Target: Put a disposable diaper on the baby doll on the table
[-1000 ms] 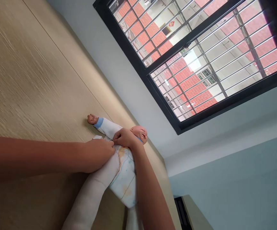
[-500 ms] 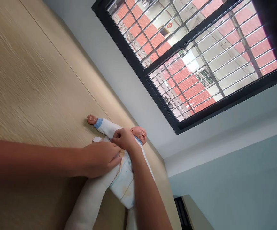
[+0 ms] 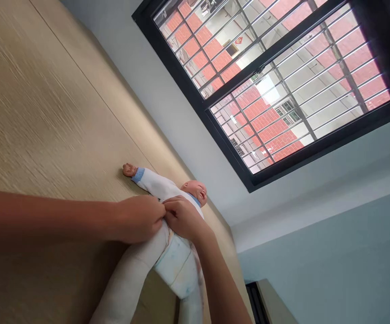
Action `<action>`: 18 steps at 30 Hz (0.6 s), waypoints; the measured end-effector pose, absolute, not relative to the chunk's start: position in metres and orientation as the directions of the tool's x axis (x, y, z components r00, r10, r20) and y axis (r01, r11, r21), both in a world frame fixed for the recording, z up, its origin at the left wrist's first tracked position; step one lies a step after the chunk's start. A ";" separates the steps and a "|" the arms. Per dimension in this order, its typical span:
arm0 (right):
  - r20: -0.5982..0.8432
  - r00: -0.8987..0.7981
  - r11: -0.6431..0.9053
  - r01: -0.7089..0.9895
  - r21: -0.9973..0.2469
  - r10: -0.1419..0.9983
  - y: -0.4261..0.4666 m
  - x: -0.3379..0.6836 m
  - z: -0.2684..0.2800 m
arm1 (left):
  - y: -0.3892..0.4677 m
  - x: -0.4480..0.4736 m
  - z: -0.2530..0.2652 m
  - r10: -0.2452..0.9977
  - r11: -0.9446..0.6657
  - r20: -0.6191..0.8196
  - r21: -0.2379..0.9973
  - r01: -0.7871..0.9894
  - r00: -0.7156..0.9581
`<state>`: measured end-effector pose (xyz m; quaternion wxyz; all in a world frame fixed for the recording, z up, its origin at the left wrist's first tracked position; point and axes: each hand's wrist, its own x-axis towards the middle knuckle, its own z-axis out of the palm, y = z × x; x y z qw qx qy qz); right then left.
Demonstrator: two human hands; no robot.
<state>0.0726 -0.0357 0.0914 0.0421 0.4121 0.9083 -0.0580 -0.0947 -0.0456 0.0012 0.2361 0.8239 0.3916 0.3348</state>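
A baby doll [image 3: 161, 184] in a white top with blue cuffs and collar lies on its back on a wooden surface. Around its hips is a white diaper [image 3: 177, 265] with pale prints. My left hand [image 3: 142, 218] is closed at the diaper's waist on the side nearer the left edge, its fingertips turned inward. Meeting it over the doll's belly, my right hand [image 3: 183, 216] pinches at the front waist edge of the diaper. The exact bit between the fingers is hidden by the hands. Both legs of the doll stretch toward the bottom of the view.
The wooden tabletop [image 3: 46, 112] runs along a pale wall [image 3: 141, 108]. Above it is a dark-framed window [image 3: 201, 105] with metal bars. At the lower right stands a piece of furniture [image 3: 275, 301] with a dark opening.
My right hand has shifted down from the doll's chest toward the waist. My left hand has moved slightly up and closed. The white tab beside it is now out of sight.
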 end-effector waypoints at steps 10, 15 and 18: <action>-0.061 -0.619 0.620 0.785 -0.014 0.783 -0.038 0.079 0.071 | 0.002 -0.119 -0.002 0.904 -0.408 0.190 0.653 0.638 0.384; -0.072 -0.642 0.643 0.766 -0.008 0.764 -0.040 0.079 0.074 | -0.005 -0.109 -0.001 0.912 -0.353 0.120 0.720 0.598 0.393; -0.073 -0.659 0.659 0.752 -0.027 0.749 -0.041 0.079 0.075 | 0.002 -0.109 0.000 0.902 -0.325 0.087 0.782 0.532 0.423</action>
